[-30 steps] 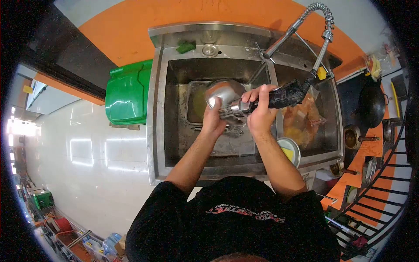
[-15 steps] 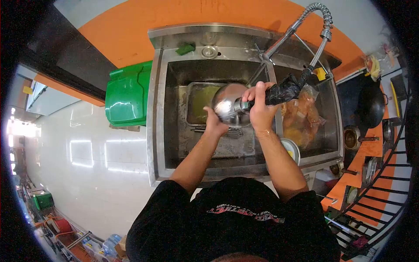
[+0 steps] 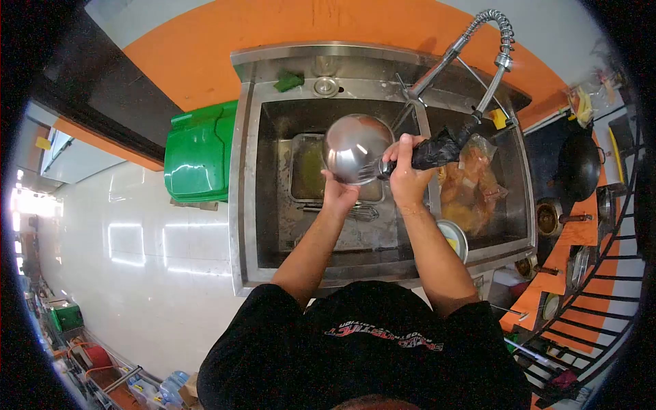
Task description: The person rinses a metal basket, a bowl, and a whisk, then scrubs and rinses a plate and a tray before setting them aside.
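Observation:
A shiny metal bowl (image 3: 355, 140) is held over the left sink basin (image 3: 272, 225), its rounded outer side facing me. My left hand (image 3: 342, 196) grips its near edge. In my right hand (image 3: 408, 174) is a spray faucet handle (image 3: 432, 154) wrapped in black plastic. The nozzle points left at the bowl, and water appears to spray onto its lower right side. Below the bowl, a rectangular metal tray (image 3: 298, 179) with greenish liquid lies in the basin. A wire whisk (image 3: 362, 213) rests just in front of the tray.
The right basin contains a plastic bag of orange-brown food (image 3: 471, 184). A round dish (image 3: 454, 238) sits by my right forearm. On the back ledge lie a green scouring pad (image 3: 290, 80) and a drain strainer (image 3: 326, 87). A green bin (image 3: 199, 154) stands left; a wok (image 3: 581, 164) is right.
The bowl has shifted slightly up and left and tilted, showing more of its rounded outside. My left hand now sits lower on its edge. The spray handle has dropped a little.

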Motion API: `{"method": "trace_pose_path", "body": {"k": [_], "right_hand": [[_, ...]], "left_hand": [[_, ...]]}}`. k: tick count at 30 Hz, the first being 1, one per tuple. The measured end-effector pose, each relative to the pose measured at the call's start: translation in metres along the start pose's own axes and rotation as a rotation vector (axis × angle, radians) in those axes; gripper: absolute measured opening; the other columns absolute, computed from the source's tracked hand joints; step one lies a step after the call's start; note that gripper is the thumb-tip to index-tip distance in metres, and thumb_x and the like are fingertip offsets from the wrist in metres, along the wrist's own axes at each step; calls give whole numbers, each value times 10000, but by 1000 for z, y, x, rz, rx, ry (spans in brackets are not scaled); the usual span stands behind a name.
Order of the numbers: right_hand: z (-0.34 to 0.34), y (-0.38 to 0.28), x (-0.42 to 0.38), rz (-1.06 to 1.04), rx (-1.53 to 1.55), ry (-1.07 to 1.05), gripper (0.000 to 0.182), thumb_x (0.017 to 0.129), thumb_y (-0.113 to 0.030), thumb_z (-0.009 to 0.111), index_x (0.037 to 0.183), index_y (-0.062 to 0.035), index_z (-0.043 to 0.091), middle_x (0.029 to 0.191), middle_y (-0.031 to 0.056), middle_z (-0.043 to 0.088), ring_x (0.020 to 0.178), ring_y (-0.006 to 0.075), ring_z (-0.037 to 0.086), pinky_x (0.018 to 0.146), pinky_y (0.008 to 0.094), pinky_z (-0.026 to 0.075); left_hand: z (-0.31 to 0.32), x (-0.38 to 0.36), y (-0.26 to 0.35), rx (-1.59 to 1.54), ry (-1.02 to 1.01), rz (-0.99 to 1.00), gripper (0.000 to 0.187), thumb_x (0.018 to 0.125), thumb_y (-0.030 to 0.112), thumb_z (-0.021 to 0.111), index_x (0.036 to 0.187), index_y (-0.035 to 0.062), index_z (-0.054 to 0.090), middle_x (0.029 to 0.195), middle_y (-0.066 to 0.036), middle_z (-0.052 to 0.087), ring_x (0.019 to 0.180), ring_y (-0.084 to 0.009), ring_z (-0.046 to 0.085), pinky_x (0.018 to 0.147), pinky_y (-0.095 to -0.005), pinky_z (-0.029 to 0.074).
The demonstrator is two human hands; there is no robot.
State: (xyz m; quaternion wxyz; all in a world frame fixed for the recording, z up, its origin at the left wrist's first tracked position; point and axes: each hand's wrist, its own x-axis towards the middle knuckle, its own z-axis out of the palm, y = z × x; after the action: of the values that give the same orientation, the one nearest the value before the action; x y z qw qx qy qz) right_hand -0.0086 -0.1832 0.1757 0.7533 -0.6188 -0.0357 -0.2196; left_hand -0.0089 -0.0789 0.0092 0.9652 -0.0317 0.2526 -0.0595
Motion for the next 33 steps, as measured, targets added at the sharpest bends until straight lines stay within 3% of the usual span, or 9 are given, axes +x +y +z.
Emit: {"method": "trace_pose_path", "body": {"k": [8,14,16,22,26,27,28,30,33], "right_hand": [[9,-4,-5,60,100,47,178,963,-94,529,842,-59,403,614,51,472,529,166,522,533,311,455],[9,-4,-4,132,141,-53,188,971,-121,523,847,-71,390,610,49,451,520,168,505,523,330,452],[7,-8,-1,88,139,1,199,973,-137,524,843,-73,386,602,47,442,518,170,502,520,330,450],[-4,-13,-1,39,171,26,223,979,-186,528,841,-88,382,593,48,434,513,183,497,529,341,452],[0,-17,-4,128,262,4,206,979,-196,527,853,-105,393,597,45,437,522,189,504,553,374,457],[4,-21,0,102,327,60,194,983,-204,519,864,-107,399,600,40,433,526,191,504,559,372,456],[6,-26,1,75,390,118,184,987,-211,510,876,-109,405,602,35,428,530,194,504,564,371,455],[9,-38,-2,105,420,91,175,992,-226,497,885,-119,409,607,29,423,543,196,504,588,380,456],[18,-45,-14,201,605,-61,173,988,-252,518,899,-140,419,614,30,429,566,207,508,636,401,454]], "left_hand": [[-14,10,11,287,-345,23,440,969,384,490,1281,73,505,1308,-80,554,1194,-228,525,1052,-421,399],[-15,16,2,81,123,-106,665,970,589,227,1335,91,474,1364,-88,510,1256,-262,474,1105,-460,341],[-24,15,1,104,83,-146,698,973,607,191,1360,89,455,1380,-96,494,1269,-284,458,1126,-472,303],[-26,7,10,68,-170,-180,471,982,376,367,1346,99,479,1377,-148,482,1266,-326,452,1074,-504,357],[4,-27,12,59,-63,-223,461,903,482,494,1168,113,574,1082,-90,646,836,-239,654,759,-364,567],[-15,-11,18,-31,28,-308,358,850,458,576,992,132,623,805,-8,615,583,-124,555,565,-247,517],[-35,1,22,-28,32,-308,358,850,458,576,992,132,623,805,-8,615,583,-124,555,565,-247,517],[-42,-1,24,-407,-361,-793,275,834,387,612,916,126,637,734,20,537,570,-88,468,539,-217,450],[-36,-18,6,-549,-488,-858,331,862,379,601,1015,86,613,807,7,558,605,-90,484,547,-231,439]]}}
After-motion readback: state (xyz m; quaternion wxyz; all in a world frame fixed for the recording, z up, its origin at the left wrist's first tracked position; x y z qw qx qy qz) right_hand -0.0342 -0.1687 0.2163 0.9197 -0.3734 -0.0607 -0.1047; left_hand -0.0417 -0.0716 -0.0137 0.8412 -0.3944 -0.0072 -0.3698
